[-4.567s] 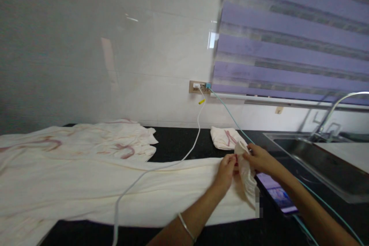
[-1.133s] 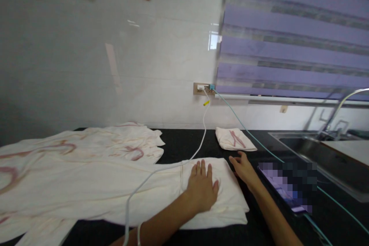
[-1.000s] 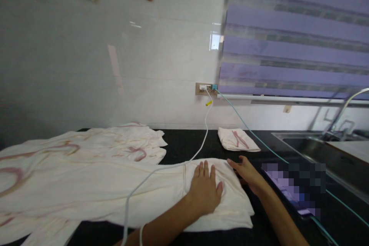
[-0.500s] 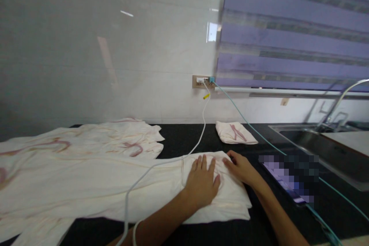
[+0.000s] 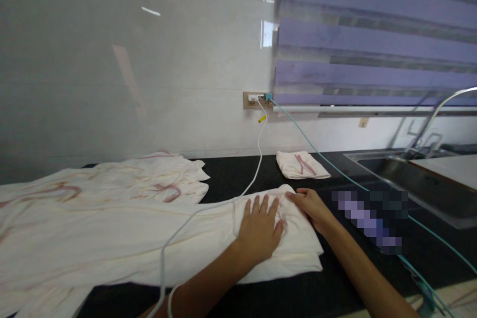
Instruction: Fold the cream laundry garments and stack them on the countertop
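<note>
The person's left hand (image 5: 260, 228) lies flat and palm down at lower centre, fingers spread apart and pointing up the frame; it presses on white cloth (image 5: 149, 238) and grips nothing. The right hand (image 5: 310, 206), just right of it, is partly curled at the upper right edge of that cloth, thumb on top; its other fingers are partly hidden, so whether it pinches the fabric cannot be told. A white bracelet (image 5: 170, 303) circles the left wrist.

The cloth stretches across the lower half of the frame, its long axis running left to right, with most of its length to the left of both hands. Its right end is doubled back in layers, with the left hand on top and the right hand at the far corner, nearer that outer edge. A white cable (image 5: 163, 263) crosses over it, left of the left hand.

Rumpled fabric with pinkish marks (image 5: 175, 191) spreads at middle left. Beyond the right hand, apart from it, a small folded cloth (image 5: 302, 165) rests on the black table (image 5: 227, 174). A teal cable (image 5: 316, 151) slants past it towards a pixelated lilac patch (image 5: 363, 216) at lower right. A metal sink (image 5: 417, 184) sits at the right edge; a purple striped blind (image 5: 372, 42) fills the upper right.
</note>
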The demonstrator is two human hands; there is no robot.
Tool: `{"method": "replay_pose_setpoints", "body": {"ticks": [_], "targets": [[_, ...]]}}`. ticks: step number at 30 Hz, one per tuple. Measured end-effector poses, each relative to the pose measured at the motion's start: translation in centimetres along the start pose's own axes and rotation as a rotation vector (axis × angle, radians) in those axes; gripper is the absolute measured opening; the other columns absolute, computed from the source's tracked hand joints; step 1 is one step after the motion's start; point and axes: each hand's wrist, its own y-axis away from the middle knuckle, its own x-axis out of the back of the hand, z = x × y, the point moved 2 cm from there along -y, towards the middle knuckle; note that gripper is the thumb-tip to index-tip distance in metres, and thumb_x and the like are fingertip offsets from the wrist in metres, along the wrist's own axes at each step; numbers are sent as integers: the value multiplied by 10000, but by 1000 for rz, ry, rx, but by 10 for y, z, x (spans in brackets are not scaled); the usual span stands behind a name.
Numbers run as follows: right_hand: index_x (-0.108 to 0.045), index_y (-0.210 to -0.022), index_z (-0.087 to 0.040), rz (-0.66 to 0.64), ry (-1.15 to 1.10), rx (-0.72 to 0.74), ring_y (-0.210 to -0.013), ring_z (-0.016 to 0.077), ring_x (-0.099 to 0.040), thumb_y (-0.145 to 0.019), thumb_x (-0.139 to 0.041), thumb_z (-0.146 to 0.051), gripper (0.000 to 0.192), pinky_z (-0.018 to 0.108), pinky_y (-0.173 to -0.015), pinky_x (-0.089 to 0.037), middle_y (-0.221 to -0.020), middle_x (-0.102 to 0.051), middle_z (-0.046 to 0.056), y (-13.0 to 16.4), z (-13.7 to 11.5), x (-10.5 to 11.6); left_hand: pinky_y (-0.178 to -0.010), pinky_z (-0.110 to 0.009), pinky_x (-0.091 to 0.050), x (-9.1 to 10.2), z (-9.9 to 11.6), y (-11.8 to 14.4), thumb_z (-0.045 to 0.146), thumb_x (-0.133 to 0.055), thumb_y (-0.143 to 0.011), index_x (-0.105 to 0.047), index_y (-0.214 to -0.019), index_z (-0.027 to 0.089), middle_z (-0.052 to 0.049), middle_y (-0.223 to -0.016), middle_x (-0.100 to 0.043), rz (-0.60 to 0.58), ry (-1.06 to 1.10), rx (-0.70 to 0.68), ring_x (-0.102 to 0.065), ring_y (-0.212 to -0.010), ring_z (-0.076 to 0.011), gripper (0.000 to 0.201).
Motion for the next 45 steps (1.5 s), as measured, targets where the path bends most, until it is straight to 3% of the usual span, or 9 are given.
{"method": "replay_pose_setpoints", "body": {"ticks": [4, 10, 13, 17, 20, 26, 30, 36, 45], "targets": [[-674, -1066, -137, -160, -110, -32, -843, 246, -733, -772, -764, -391, 399, 336, -727, -584, -970, -764, 125, 1, -4, -1, -1194, -621, -268, 1, -1, 0, 478, -377, -1018, -446, -1548, 243, -121, -1605, -423, -8, -1, -4, -374, -1469, -390, 584], [-691, -1065, -176, -140, 477, 335, -853, 228, -696, -866, -609, -378, 296, 336, -803, -524, -947, -756, 66, 4, -15, 5, -1197, -622, -255, 3, 1, 2, 485, -349, -1020, -443, -1547, 238, -126, -1597, -433, -22, 1, -3, -361, -1475, -389, 590], [-682, -1126, -189, -148, 592, 396, -938, 258, -700, -923, -539, -382, 314, 351, -849, -503, -1008, -759, 88, 8, -16, 5, -1191, -620, -262, 2, 1, 3, 483, -347, -1022, -436, -1551, 236, -135, -1591, -438, -14, 5, -6, -368, -1468, -393, 591], [-673, -1181, -224, -186, 596, 402, -986, 271, -706, -950, -513, -417, 341, 344, -857, -495, -1072, -758, 90, 11, -14, 3, -1189, -616, -266, 2, 1, 3, 494, -352, -1021, -441, -1548, 241, -132, -1580, -452, -5, 5, -10, -375, -1459, -394, 591], [-629, -1219, -218, -203, 597, 420, -879, 261, -715, -956, -497, -449, 374, 315, -769, -488, -959, -758, 79, 12, -14, 1, -1189, -617, -270, 3, 2, 3, 502, -353, -1019, -446, -1545, 239, -131, -1578, -455, -17, 9, 2, -376, -1459, -392, 595], [-510, -1283, -166, 12, 689, 394, -599, 205, -624, -920, -524, -380, 421, 262, -603, -383, -714, -661, 21, 12, -11, 0, -1196, -641, -245, 8, 0, 2, 601, -341, -1006, -466, -1533, 241, -123, -1583, -450, -19, 11, -5, -320, -1489, -407, 650], [-456, -1331, -143, 49, 702, 397, -683, 220, -653, -932, -482, -304, 431, 272, -645, -396, -815, -688, 73, 15, -11, -4, -1192, -680, -211, 13, -9, -4, 776, -330, -936, -490, -1509, 255, -117, -1580, -453, 5, 4, -37, -276, -1504, -418, 792], [-442, -1332, -148, -5, 643, 414, -741, 222, -662, -933, -481, -237, 411, 271, -671, -414, -865, -698, 94, 15, -18, -1, -1197, -617, -261, 13, -18, -10, 664, -316, -1002, -406, -1560, 243, -122, -1614, -402, 0, 8, -37, -264, -1518, -387, 705], [-501, -1302, -139, 52, 751, 338, -925, 221, -683, -930, -533, -156, 374, 249, -761, -428, -994, -716, 144, -4, -17, 38, -1223, -621, -232, 22, -9, -4, 629, -329, -1005, -331, -1598, 193, -114, -1685, -252, -88, 5, -36, -167, -1556, -378, 735]]}}
